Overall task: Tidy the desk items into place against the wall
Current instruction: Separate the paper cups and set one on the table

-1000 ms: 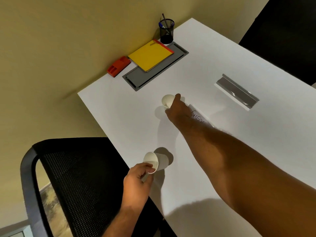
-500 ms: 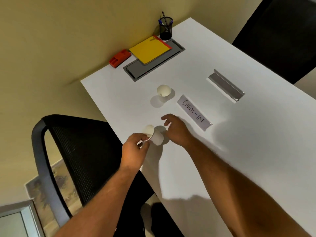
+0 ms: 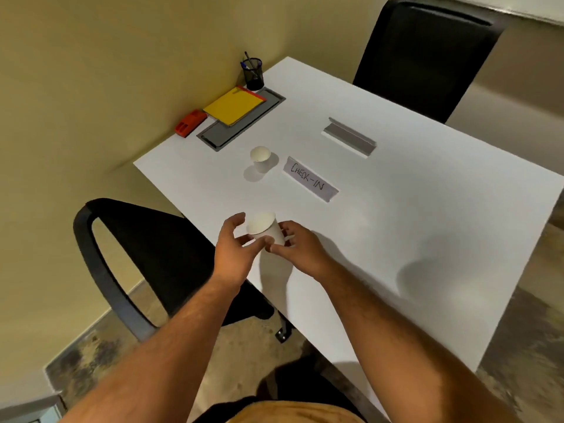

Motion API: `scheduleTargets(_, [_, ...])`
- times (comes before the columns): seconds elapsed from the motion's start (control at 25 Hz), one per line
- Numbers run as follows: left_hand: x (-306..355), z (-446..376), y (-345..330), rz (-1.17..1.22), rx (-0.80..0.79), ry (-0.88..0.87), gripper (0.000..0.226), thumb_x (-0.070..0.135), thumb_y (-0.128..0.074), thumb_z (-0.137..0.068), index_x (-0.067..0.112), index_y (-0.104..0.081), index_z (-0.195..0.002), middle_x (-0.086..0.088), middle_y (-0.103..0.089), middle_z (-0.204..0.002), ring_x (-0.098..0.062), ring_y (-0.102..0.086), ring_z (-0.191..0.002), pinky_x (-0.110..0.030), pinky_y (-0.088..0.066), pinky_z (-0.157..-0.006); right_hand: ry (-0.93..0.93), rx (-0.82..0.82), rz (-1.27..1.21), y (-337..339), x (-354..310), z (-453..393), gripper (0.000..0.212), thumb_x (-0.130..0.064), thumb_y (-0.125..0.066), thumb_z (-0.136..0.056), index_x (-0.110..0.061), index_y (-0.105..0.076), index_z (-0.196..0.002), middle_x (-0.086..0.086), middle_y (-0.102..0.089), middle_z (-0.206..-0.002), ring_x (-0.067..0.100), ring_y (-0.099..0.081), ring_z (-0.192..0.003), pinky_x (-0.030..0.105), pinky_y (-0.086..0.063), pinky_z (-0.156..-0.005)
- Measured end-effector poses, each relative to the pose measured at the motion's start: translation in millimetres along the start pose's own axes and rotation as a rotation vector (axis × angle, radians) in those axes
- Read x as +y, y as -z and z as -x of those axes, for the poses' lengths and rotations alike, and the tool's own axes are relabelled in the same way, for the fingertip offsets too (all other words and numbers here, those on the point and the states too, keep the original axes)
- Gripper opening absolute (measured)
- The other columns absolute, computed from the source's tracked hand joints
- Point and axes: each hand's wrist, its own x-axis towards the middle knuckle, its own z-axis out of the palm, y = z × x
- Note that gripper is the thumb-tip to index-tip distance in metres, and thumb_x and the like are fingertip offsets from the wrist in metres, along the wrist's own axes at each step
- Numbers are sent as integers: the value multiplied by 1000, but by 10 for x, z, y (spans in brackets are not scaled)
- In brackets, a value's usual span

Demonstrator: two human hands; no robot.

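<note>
A white paper cup (image 3: 263, 228) is tilted just above the near-left edge of the white desk (image 3: 412, 215). My right hand (image 3: 300, 250) grips its lower part from the right. My left hand (image 3: 233, 248) is beside it on the left with fingers spread, its thumb side touching the cup's base. A second white paper cup (image 3: 260, 157) stands upright farther in. Beside that one lies a "CHECK-IN" paper sign (image 3: 309, 178), with a metal sign holder (image 3: 349, 135) beyond.
Along the wall sit a red stapler (image 3: 190, 123), a yellow notepad (image 3: 233, 105) on a grey cable tray (image 3: 213, 138), and a black mesh pen cup (image 3: 253, 73). A black mesh chair (image 3: 137, 239) stands at the desk's left, another black chair (image 3: 427, 56) at the far side.
My right hand left the far cup standing and came back to the near cup. It now grips that cup, while my left hand's pinch on the rim has loosened into spread fingers.
</note>
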Motion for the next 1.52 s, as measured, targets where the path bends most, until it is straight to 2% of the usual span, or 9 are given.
scheduleTargets(0.2, [-61,667,-106,26,-201,-17,70,33,-91,-76,29,-55,-136,6,-70,-124,-15,-71,-110,-37,-59,-91,-2,142,-39,1,-4,926,47,-38,-82,-83,-27,-65,-125,-16,-67,-107,4,-69,-93,30,-58,-81])
scheduleTargets(0.4, [-229,1315,-385,65,-284,-78,58,27,-88,-80,25,-59,-130,4,-71,-121,-17,-71,-109,-37,-61,-86,-79,281,-45,64,278,1835,65,-33,-87,-80,-27,-58,-138,-8,-67,-121,14,-70,-99,32,-58,-85])
scheduleTargets(0.6, [-307,2039,-794,37,-361,-106,57,22,-88,-80,25,-58,-128,13,-68,-119,6,-69,-96,-14,-55,-71,-229,385,-55,356,859,2781,51,-21,-84,-86,-24,-62,-132,-4,-67,-116,16,-66,-95,26,-54,-83])
scheduleTargets(0.72, [-342,2295,-1097,24,-402,-110,58,17,-88,-79,26,-57,-127,20,-64,-114,24,-63,-87,-1,-49,-63,-328,431,-10,632,1240,3236,38,-23,-78,-92,-21,-65,-128,-1,-69,-113,19,-66,-99,31,-56,-89])
scheduleTargets(0.8, [-357,2486,-1419,-2,-428,-100,57,13,-88,-79,23,-58,-126,17,-65,-114,24,-63,-86,0,-48,-62,-369,467,-24,872,1486,3512,32,-22,-76,-95,-19,-66,-125,1,-69,-110,22,-68,-99,37,-59,-87])
scheduleTargets(1.04, [-230,3014,-2777,-9,-505,-68,59,12,-90,-77,20,-61,-128,13,-69,-119,17,-67,-89,-7,-54,-66,-320,582,33,1953,2148,4063,23,-35,-74,-95,-25,-69,-115,-9,-69,-98,9,-66,-88,22,-52,-74])
scheduleTargets(1.24, [18,3437,-4096,-18,-438,-65,65,21,-92,-74,26,-60,-130,14,-69,-120,1,-70,-97,-23,-57,-80,-295,495,173,3438,2751,4474,33,-59,-61,-97,-33,-63,-117,-16,-64,-93,6,-64,-85,28,-54,-68])
scheduleTargets(1.4, [253,3597,-4878,-16,-427,-50,63,29,-92,-74,43,-57,-124,32,-66,-107,8,-69,-90,-11,-50,-69,-220,487,224,4421,2768,4376,48,-64,-58,-96,-27,-62,-127,-10,-66,-99,10,-65,-88,31,-56,-72])
scheduleTargets(1.52, [475,3536,-5430,-21,-421,-64,66,34,-91,-75,43,-54,-129,33,-63,-108,5,-66,-93,-13,-48,-72,-158,514,231,4942,2739,4147,57,-66,-61,-93,-28,-58,-135,-13,-64,-102,6,-63,-88,29,-53,-73])
